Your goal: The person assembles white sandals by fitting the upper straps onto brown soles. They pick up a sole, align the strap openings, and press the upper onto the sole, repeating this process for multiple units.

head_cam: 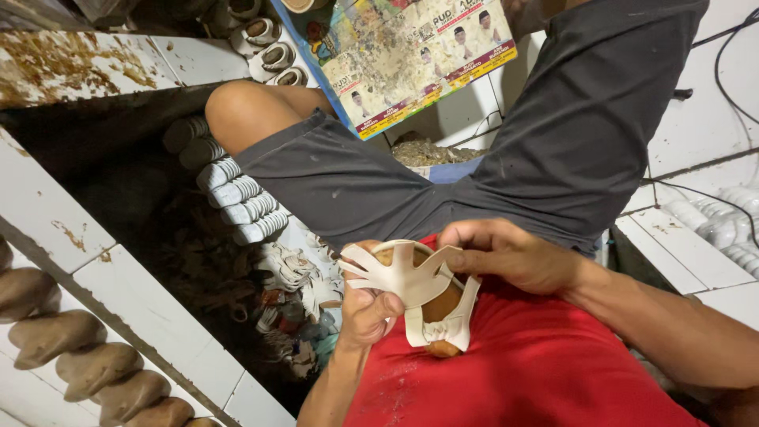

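straps (403, 273) of cream sandal upper sit on the shoe last (443, 304), pinched by both my hands' fingers. left hand (365, 312) grips at 8 o'clock, right hand (506, 255) at 2; uneven pull could skew the straps, i judge.

Bright, sharp view; dark left recess

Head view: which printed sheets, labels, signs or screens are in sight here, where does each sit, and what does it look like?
Printed poster sheet: top centre, beyond the person's knees, lying tilted; rectangular, blue-edged, with red and yellow bands and small portrait photos, its surface heavily stained and smeared.
No screens, packages or other labels show.
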`<state>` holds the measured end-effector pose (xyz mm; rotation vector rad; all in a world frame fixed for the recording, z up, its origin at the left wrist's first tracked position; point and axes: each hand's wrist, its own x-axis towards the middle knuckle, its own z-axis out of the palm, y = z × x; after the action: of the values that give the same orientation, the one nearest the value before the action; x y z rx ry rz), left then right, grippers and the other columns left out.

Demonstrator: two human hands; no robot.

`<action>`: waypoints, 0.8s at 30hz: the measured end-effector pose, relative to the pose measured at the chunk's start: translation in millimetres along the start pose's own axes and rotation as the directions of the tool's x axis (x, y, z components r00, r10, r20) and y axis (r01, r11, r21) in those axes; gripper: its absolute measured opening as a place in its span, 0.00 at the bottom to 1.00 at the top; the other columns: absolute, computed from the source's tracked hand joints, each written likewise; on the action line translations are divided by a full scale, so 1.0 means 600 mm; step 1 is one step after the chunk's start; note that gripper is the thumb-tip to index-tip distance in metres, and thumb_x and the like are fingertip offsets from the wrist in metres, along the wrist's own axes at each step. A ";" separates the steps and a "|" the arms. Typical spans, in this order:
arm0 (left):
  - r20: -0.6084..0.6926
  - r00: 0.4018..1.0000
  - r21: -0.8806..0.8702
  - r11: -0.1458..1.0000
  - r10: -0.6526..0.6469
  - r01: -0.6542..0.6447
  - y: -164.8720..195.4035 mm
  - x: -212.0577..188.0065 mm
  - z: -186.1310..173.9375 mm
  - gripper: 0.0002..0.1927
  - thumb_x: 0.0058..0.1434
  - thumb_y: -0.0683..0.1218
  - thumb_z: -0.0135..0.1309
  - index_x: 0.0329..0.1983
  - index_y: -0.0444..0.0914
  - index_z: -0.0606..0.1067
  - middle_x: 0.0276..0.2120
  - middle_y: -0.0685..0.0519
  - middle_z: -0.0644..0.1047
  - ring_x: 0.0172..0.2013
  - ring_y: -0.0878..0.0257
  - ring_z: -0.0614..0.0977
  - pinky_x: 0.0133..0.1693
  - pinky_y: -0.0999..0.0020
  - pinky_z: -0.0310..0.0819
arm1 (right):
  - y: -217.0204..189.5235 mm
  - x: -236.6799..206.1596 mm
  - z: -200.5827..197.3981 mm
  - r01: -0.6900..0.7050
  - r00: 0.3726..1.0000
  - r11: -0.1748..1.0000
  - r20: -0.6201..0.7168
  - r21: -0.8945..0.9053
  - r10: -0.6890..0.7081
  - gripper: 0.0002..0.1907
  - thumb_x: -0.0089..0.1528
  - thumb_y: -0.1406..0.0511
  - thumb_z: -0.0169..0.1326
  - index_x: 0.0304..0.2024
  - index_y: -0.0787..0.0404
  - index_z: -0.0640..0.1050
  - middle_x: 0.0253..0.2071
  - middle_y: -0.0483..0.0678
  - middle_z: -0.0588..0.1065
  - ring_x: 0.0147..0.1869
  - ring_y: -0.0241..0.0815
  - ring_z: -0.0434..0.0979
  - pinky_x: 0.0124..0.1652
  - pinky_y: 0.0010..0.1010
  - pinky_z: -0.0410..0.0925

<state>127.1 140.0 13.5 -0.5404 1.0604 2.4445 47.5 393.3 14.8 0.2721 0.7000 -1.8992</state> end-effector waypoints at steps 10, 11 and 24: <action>0.079 0.993 0.108 0.990 0.085 -0.093 0.020 0.003 0.023 0.37 0.57 0.49 0.73 0.61 0.39 0.62 0.54 0.39 0.75 0.52 0.51 0.79 0.54 0.56 0.77 | 0.006 0.025 -0.007 -0.147 0.988 0.983 -0.024 0.112 0.151 0.09 0.58 0.67 0.61 0.36 0.68 0.82 0.31 0.47 0.81 0.34 0.34 0.80 0.38 0.27 0.73; 0.117 0.987 0.127 0.984 0.106 -0.121 0.023 0.005 0.027 0.36 0.58 0.49 0.73 0.60 0.39 0.62 0.54 0.37 0.75 0.52 0.50 0.80 0.53 0.56 0.78 | 0.008 0.026 -0.011 -0.147 0.989 0.984 0.013 0.097 0.147 0.08 0.58 0.67 0.61 0.36 0.68 0.82 0.31 0.47 0.81 0.34 0.33 0.79 0.38 0.26 0.72; 0.145 0.985 0.118 0.986 0.096 -0.114 0.032 -0.004 0.035 0.34 0.58 0.49 0.71 0.59 0.40 0.62 0.53 0.31 0.76 0.51 0.43 0.80 0.55 0.49 0.78 | 0.023 0.066 -0.046 -0.245 0.916 0.969 0.332 0.019 0.225 0.10 0.59 0.66 0.63 0.35 0.68 0.79 0.27 0.44 0.77 0.30 0.32 0.74 0.32 0.24 0.66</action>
<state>115.2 143.3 39.0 -0.2756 1.2022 2.4435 39.5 374.9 -31.4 0.0688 0.3675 -1.6817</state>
